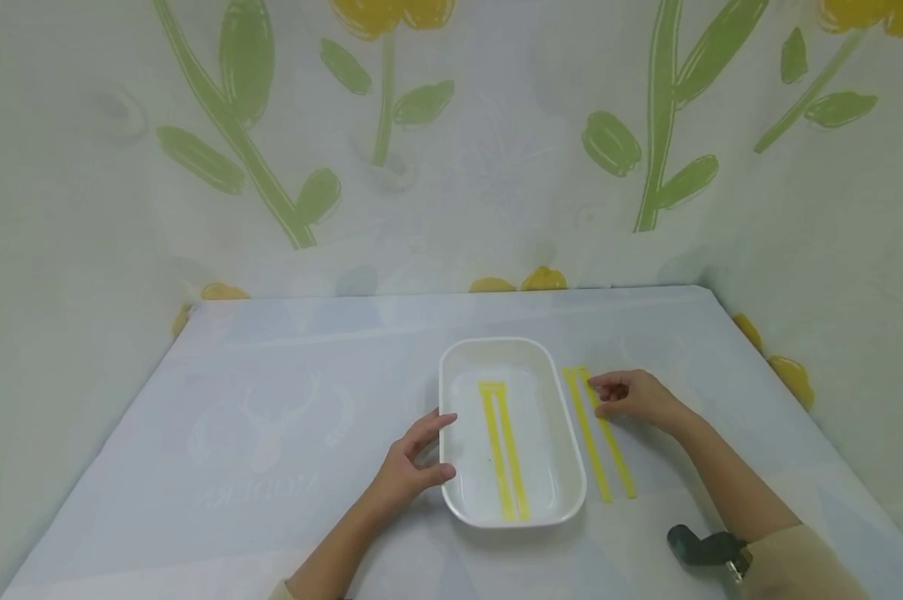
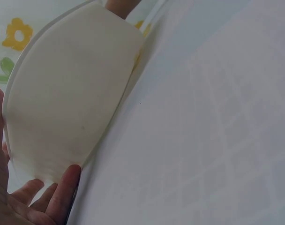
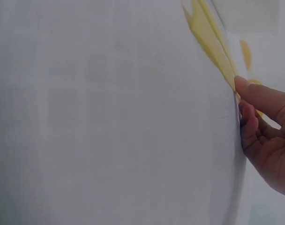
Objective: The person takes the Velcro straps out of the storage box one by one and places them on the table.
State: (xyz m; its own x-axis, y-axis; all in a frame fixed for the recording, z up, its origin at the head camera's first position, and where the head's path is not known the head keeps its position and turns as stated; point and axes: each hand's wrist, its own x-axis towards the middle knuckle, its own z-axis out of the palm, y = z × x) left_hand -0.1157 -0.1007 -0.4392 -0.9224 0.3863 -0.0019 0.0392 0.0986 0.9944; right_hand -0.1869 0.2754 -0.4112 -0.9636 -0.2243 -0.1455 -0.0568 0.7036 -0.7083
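Observation:
A white rectangular tray (image 1: 571, 467) with rounded corners and raised walls stands on the table. Inside it lies a flat yellow piece (image 1: 494, 433) with two long parallel legs joined at the far end. My left hand (image 1: 410, 462) grips the tray's left side, thumb and forefinger over the rim; in the left wrist view other fingers (image 2: 63, 194) press the outer wall. A second yellow two-legged piece (image 1: 588, 433) lies flat right of the tray. My right hand (image 1: 639, 400) touches its right leg near the joined end, thumb and forefinger apart in the head view.
A pale printed cloth covers the table (image 1: 271, 433). Cloth walls with green stems and yellow flowers (image 1: 496, 167) enclose it at the back and sides. A small black object (image 1: 702, 546) shows beside the right sleeve (image 1: 796, 567).

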